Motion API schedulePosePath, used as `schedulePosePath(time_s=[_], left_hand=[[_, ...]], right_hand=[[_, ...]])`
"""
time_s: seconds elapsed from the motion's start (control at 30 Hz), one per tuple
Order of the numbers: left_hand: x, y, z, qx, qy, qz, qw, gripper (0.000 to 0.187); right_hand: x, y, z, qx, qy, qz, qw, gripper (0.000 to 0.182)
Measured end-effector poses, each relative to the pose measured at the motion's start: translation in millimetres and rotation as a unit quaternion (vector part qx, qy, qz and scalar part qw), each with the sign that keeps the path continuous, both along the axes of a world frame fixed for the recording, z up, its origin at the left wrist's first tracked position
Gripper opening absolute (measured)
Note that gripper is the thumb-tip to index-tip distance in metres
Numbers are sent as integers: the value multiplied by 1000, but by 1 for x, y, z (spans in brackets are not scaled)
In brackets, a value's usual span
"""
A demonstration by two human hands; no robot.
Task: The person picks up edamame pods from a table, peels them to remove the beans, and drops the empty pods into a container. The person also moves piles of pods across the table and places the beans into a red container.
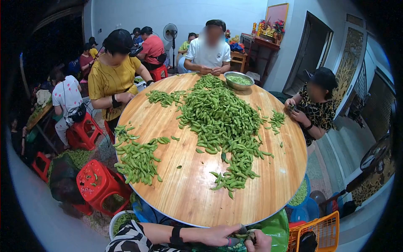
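My left hand [221,235], with a black band at its wrist, is at the near edge of the round wooden table [184,201]. Dark coverings show on its fingertips. Beside it, my right hand [260,241] is closed, its fingers bent. The two hands meet around a green soybean pod [252,236], which the fingers partly hide. Ahead on the table lies a large heap of green soybean pods [218,111], trailing toward me. A smaller pile of pods [136,161] lies at the left edge.
Several people sit around the table and behind it. A metal bowl of shelled beans [239,80] stands at the far edge. Red stools [98,185] are at the left. Below right are a blue basin of beans [300,195], a green bag [275,229] and an orange crate [325,231].
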State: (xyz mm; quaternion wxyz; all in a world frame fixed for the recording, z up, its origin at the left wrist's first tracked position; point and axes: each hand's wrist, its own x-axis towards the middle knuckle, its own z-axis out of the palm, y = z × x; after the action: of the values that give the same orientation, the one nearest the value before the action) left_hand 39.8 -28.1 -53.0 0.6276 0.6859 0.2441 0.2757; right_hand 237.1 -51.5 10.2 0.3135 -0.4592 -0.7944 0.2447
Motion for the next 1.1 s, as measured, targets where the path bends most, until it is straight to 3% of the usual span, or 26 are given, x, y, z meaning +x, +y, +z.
schedulePosePath(time_s=[0.17,0.37,0.6,0.8,0.93,1.0,1.07,1.1], left_hand=[[-10,3,11,18,97,-6,995,33],[-15,-1,8,30,9,63,998,33],[-29,-1,26,-18,-4,70,997,29],[-55,4,38,38,23,101,994,23],[-93,23,48,277,108,240,924,21],[-112,34,52,310,131,267,903,20],[-133,44,54,394,241,315,829,18],[-143,50,51,393,242,315,829,18]], right_hand=[[-5,-1,6,-28,12,-4,1000,20],[-11,1,8,-26,22,13,999,19],[-14,3,8,-43,22,43,998,19],[-12,7,2,-41,26,63,997,18],[-17,8,13,-34,39,82,995,17],[-23,9,19,-39,39,99,994,14],[-25,11,17,-35,41,100,994,14],[-26,12,17,-30,43,100,994,14]])
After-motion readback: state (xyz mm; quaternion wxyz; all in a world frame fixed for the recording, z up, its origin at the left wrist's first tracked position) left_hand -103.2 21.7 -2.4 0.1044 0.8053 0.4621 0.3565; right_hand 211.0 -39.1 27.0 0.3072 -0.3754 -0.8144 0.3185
